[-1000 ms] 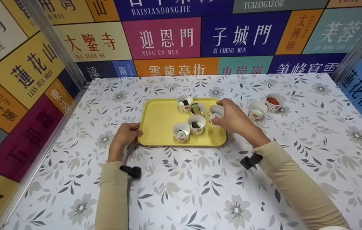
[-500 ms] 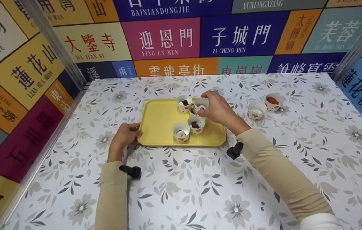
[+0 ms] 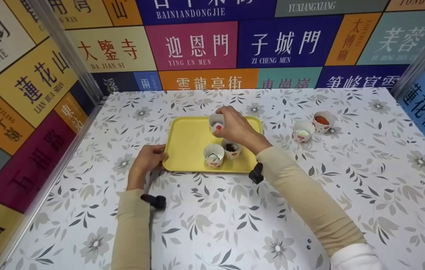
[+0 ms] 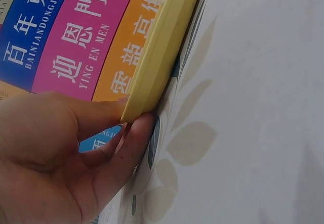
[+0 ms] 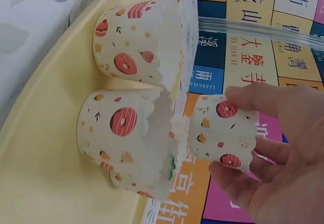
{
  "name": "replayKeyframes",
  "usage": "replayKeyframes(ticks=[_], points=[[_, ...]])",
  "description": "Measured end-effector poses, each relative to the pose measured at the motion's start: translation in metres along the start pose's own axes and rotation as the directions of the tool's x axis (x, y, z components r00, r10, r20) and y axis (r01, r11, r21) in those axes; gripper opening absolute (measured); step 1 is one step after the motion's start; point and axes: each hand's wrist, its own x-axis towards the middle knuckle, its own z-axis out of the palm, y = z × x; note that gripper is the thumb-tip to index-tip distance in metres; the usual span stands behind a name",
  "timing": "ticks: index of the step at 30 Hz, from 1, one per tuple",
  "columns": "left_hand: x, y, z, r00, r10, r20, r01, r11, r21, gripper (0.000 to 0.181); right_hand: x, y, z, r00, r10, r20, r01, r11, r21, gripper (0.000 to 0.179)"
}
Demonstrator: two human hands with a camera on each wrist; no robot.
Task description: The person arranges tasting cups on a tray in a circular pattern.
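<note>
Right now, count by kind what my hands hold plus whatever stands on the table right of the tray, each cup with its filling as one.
Trays: 1, the yellow tray in the left hand
Cups: 3, the held cup in the right hand, the pale-filled cup and the red-filled cup on the table
Total: 4

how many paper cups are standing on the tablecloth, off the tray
2, both right of the yellow tray: the cup with red contents and, just left, the pale-filled cup.
</note>
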Motion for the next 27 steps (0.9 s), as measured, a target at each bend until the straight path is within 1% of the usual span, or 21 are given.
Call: replayKeyframes(ticks=[5, 9, 16, 20, 27], points=[[-0.001, 0.001, 0.0, 1.0, -0.006, 0.003, 0.006, 1.0, 0.0, 0.048, 0.005, -0.011, 0.012, 0.996, -0.069, 0.058, 0.07, 0.997, -0.022, 0.067], [0.0, 0.001, -0.001, 1.0, -0.009, 0.001, 0.009, 1.0, -0.019, 0.048, 0.009, -0.016, 0.022, 0.993, -0.096, 0.074, 0.098, 0.995, -0.031, 0.066], [0.0, 0.0, -0.001, 1.0, 0.0, 0.003, 0.0, 1.0, -0.024, 0.048, 0.013, -0.02, 0.039, 0.99, -0.105, 0.096, 0.109, 0.993, -0.037, 0.066], [0.0, 0.0, -0.001, 1.0, -0.011, 0.003, 0.011, 1.0, -0.015, 0.048, 0.014, -0.021, 0.046, 0.989, -0.11, 0.102, 0.115, 0.993, -0.037, 0.068], [0.0, 0.001, 0.001, 1.0, -0.009, -0.004, 0.009, 1.0, -0.008, 0.049, 0.015, -0.021, 0.054, 0.986, -0.082, 0.142, 0.092, 0.994, -0.059, 0.067]])
